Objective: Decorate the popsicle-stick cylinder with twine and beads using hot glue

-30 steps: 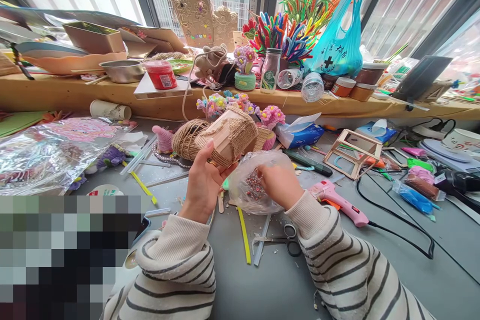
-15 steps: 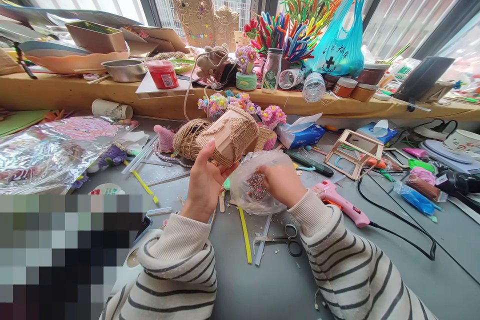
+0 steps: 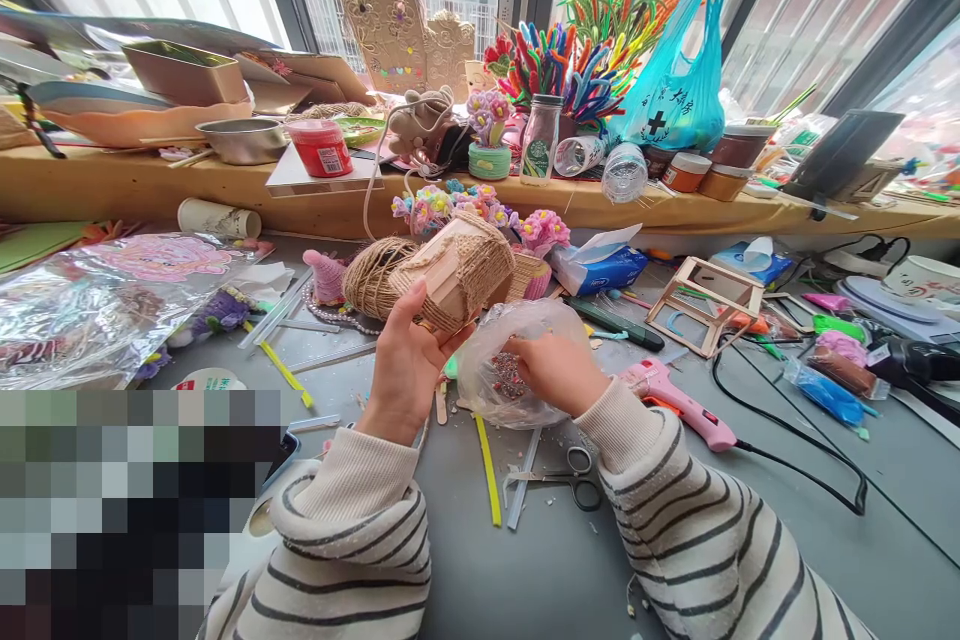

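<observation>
My left hand is closed around the lower side of a small wooden-slat pot trimmed with twine and woven burlap, held tilted above the table. Behind the pot lies a ball of jute twine. My right hand reaches into the mouth of a clear plastic bag, its fingers bunched among small shiny red and silver bits. What the fingertips pinch, if anything, is hidden.
A pink glue gun with a black cord rests at the right, and scissors lie nearer me by a yellow strip. A wooden stick frame stands farther right. A wooden ledge crowded with craft supplies runs behind.
My right hand's fingers have shifted slightly to the left within the bag. My left hand keeps hold of the pot, and the view has moved a little.
</observation>
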Motion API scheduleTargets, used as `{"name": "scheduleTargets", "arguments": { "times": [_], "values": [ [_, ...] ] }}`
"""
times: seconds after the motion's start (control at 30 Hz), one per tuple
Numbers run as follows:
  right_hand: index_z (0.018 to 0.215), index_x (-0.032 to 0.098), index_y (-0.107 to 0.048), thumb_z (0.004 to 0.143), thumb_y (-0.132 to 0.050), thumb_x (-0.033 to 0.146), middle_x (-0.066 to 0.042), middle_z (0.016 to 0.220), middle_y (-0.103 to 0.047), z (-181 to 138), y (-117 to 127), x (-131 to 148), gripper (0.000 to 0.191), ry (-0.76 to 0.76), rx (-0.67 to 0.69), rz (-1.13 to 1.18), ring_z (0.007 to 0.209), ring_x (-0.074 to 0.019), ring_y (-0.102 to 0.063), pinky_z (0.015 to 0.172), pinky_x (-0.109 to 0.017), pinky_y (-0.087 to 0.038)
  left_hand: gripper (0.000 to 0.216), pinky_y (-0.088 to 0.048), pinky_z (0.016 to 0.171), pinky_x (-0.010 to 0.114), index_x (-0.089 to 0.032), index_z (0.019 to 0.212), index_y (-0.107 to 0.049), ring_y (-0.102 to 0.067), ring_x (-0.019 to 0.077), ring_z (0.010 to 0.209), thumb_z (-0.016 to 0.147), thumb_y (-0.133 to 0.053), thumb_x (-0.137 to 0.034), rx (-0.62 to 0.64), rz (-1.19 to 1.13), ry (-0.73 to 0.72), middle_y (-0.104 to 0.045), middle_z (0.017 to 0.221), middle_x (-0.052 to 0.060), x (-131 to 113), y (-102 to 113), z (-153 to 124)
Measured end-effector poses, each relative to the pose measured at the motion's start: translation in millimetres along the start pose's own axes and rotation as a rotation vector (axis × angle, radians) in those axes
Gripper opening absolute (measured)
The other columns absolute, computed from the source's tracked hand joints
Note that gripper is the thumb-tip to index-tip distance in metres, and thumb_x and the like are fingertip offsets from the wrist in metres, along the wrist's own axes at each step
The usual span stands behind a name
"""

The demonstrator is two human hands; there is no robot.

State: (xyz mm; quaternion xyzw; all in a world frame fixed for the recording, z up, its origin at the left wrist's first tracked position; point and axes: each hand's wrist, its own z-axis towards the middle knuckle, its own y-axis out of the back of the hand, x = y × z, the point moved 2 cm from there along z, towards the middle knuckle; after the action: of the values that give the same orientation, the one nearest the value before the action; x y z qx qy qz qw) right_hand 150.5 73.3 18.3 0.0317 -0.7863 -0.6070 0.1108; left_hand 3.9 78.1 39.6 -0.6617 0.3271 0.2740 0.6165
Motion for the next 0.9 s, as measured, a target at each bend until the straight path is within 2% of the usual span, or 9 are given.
{"name": "scheduleTargets", "arguments": {
  "times": [0.2, 0.7, 0.9],
  "values": [
    [0.11, 0.017, -0.056, 0.087, -0.051, 0.037, -0.006, 0.111, -0.058, 1.9, -2.8, -1.0, 0.031, -0.009, 0.009, -0.028, 0.096, -0.0175, -0.058, 0.082, -0.039, -0.05, 0.038, -0.053, 0.066, 0.027, -0.019, 0.114, -0.057, -0.066, 0.0198, 0.083, 0.079, -0.053, -0.033, 0.009, 0.012, -0.013, -0.07, 0.099, 0.006, -0.7, -0.4, -0.1],
    [0.113, 0.017, -0.054, 0.087, -0.051, 0.036, -0.007, 0.113, -0.057, 0.6, -0.2, -3.9, 0.033, -0.023, -0.003, -0.033, 0.096, -0.0173, -0.057, 0.082, -0.039, -0.05, 0.038, -0.054, 0.066, 0.026, -0.018, 0.114, -0.057, -0.067, 0.0198, 0.082, 0.08, -0.052, -0.033, 0.018, 0.01, -0.015, -0.07, 0.098, 0.006, -0.1, 0.0, -0.2],
    [0.113, 0.017, -0.054, 0.087, -0.051, 0.036, -0.007, 0.113, -0.057, 3.4, -0.3, -6.1, 0.032, -0.079, -0.078, 0.005, 0.095, -0.0172, -0.058, 0.081, -0.039, -0.05, 0.037, -0.054, 0.065, 0.026, -0.018, 0.112, -0.059, -0.067, 0.02, 0.081, 0.08, -0.052, -0.034, 0.018, 0.013, -0.009, -0.071, 0.096, 0.006, 0.6, 1.0, 1.4]
  ]
}}
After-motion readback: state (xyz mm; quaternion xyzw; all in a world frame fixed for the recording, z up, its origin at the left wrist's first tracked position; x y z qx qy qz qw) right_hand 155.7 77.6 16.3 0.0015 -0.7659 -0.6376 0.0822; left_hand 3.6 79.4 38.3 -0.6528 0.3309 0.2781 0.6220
